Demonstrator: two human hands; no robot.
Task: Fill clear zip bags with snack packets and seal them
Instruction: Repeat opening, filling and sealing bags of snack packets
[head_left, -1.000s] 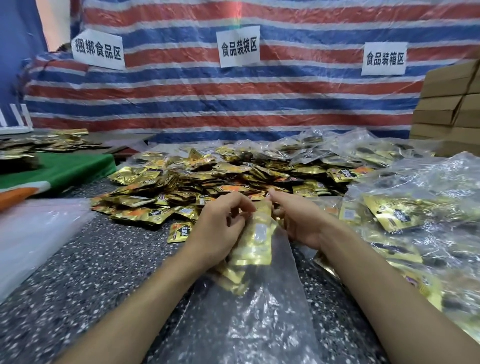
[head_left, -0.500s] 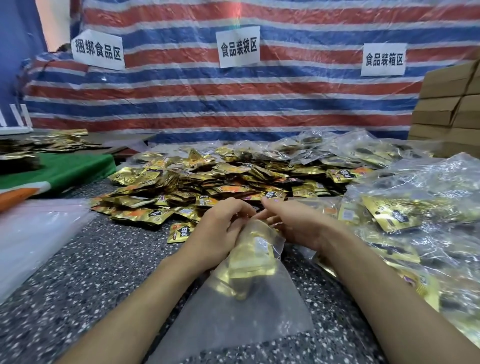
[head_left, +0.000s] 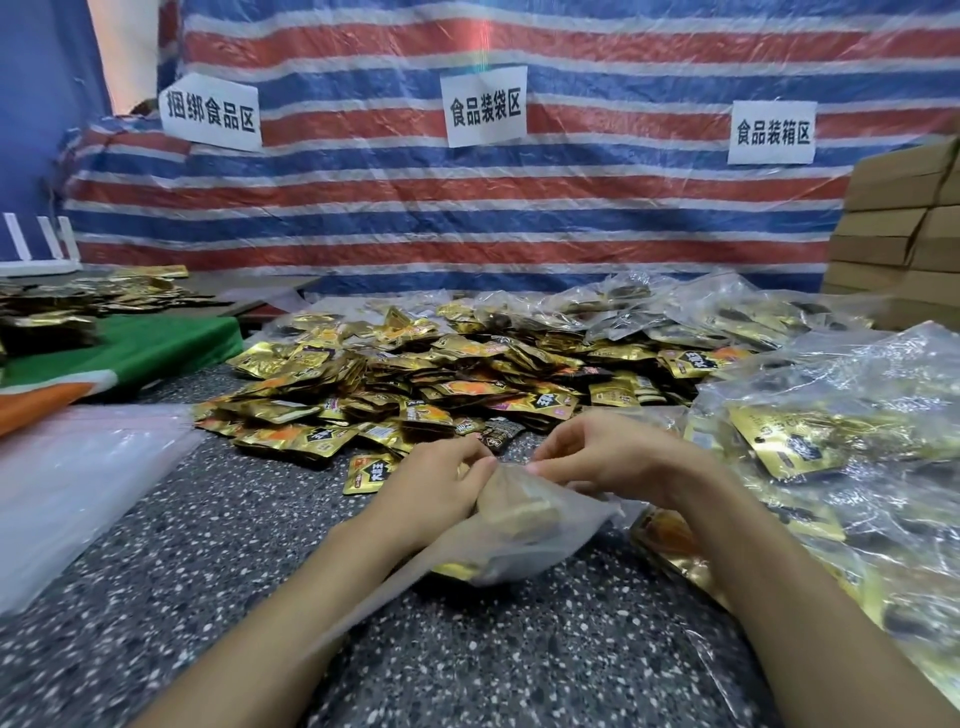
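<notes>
The clear zip bag (head_left: 540, 540), loaded with gold snack packets (head_left: 519, 514), was at mid-table (head_left: 208, 545) between both hands. The left hand (head_left: 436, 488) gripped the bag mouth with curled fingers; the right hand (head_left: 608, 457) pinched its opposite edge. The loose packet pile (head_left: 441, 374) lay just beyond, with filled bags (head_left: 831, 441) to the right.

Two bare forearms rise from the bottom of the frame, the left from the lower left and the right from the lower right, and converge just below the centre. The left hand (head_left: 441, 488) shows its back to the camera, wrist straight, fingers curled down and pinching the top edge of a clear zip bag (head_left: 524, 535). The right hand (head_left: 608, 457) sits slightly higher, wrist bent inward, its curled fingertips pinching the same edge. The fingertips of the two hands lie just beside each other.
</notes>
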